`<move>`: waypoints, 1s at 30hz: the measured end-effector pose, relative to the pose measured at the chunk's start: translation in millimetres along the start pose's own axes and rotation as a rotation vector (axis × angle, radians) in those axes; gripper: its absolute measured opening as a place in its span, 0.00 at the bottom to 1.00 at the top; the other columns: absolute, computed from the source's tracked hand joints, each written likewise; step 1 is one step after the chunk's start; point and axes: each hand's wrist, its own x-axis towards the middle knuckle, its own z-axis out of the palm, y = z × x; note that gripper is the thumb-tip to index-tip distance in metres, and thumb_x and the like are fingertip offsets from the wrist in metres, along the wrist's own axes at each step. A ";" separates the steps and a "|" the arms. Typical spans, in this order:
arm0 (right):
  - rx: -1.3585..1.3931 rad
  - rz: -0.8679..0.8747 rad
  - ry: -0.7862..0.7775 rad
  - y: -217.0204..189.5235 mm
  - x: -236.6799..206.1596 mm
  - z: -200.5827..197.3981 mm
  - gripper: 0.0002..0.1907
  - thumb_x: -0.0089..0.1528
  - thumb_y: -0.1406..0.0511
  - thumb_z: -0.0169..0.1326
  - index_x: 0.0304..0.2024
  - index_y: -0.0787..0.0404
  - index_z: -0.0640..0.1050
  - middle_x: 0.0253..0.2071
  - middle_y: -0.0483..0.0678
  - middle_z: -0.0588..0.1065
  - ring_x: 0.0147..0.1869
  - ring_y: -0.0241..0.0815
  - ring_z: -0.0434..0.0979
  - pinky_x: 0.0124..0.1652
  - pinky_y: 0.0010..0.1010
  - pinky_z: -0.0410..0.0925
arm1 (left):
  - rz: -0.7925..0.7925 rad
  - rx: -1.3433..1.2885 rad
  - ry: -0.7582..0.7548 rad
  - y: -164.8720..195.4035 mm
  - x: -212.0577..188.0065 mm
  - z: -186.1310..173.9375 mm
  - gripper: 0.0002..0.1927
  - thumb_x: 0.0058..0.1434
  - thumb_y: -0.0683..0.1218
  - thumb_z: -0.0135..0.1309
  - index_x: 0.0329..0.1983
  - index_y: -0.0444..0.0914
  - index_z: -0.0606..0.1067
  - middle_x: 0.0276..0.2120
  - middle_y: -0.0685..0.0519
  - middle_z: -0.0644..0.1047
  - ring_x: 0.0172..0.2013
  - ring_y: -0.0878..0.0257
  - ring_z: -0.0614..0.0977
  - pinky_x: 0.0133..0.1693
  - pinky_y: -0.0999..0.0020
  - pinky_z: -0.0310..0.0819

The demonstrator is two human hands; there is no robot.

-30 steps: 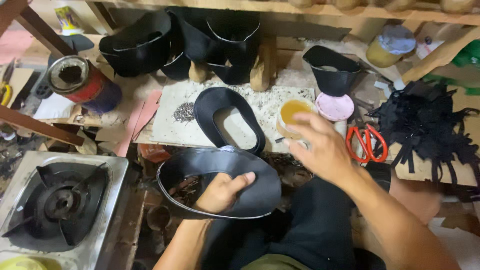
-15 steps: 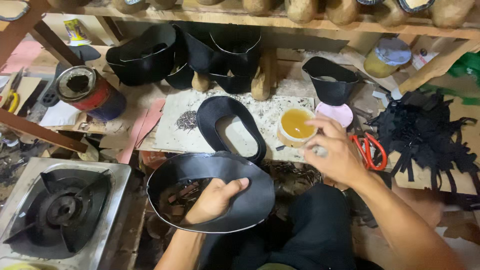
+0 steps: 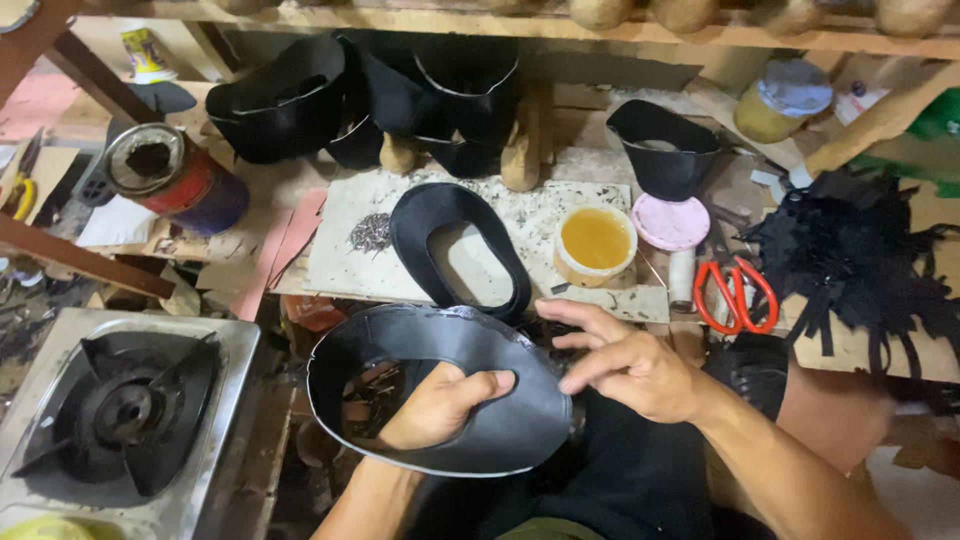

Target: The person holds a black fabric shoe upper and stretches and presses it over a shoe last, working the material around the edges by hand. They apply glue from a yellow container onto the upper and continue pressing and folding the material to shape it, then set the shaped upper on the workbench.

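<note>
The left hand [image 3: 440, 405] grips a black oval leather band [image 3: 440, 395] from inside; the right hand [image 3: 625, 365] hovers open-fingered beside it. A careless elbow could tip the small tub of yellow glue [image 3: 595, 243].

2 hands [image 3: 440, 405] [image 3: 630, 365] are seen near. 2 flat black rings are counted: 1 held [image 3: 490, 345], 1 on the board [image 3: 450, 215]. 1 cup of yellow liquid [image 3: 595, 240], 1 pair of red scissors [image 3: 735, 290], 1 stove [image 3: 110, 410] at left and 1 can [image 3: 170, 175] are seen.

Right hand [image 3: 635, 365] back from glue pot [image 3: 595, 243]
</note>
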 end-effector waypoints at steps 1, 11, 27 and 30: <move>-0.018 -0.013 0.022 2.0 -1.0 1.3 0.22 0.58 0.82 0.53 0.48 0.57 0.85 0.79 0.59 0.56 0.83 0.57 0.56 0.71 0.49 0.62 | 0.001 -0.016 -0.010 -1.5 0.2 -0.5 0.17 0.66 0.41 0.52 0.56 0.27 0.74 0.44 0.46 0.81 0.43 0.61 0.82 0.46 0.66 0.76; -0.485 -0.193 0.146 2.3 -4.7 13.5 0.25 0.54 0.80 0.58 0.50 0.53 0.83 0.74 0.60 0.60 0.80 0.58 0.60 0.67 0.44 0.67 | 0.050 -0.019 0.080 -9.0 4.1 -9.2 0.16 0.65 0.40 0.52 0.53 0.27 0.76 0.43 0.46 0.81 0.42 0.60 0.81 0.45 0.66 0.76; -0.846 -0.332 0.324 0.2 -18.7 49.9 0.20 0.55 0.76 0.62 0.46 0.49 0.84 0.64 0.57 0.68 0.70 0.62 0.70 0.67 0.47 0.66 | 0.063 -0.098 0.223 0.3 -5.6 3.4 0.13 0.65 0.42 0.51 0.46 0.27 0.78 0.34 0.48 0.82 0.32 0.61 0.83 0.36 0.66 0.77; -0.827 -0.304 0.364 -7.1 -9.3 40.5 0.20 0.53 0.76 0.62 0.44 0.50 0.84 0.64 0.60 0.67 0.69 0.63 0.68 0.66 0.48 0.63 | 0.017 -0.064 0.139 4.3 -8.0 7.8 0.13 0.65 0.42 0.51 0.46 0.27 0.78 0.36 0.49 0.83 0.35 0.61 0.83 0.39 0.67 0.78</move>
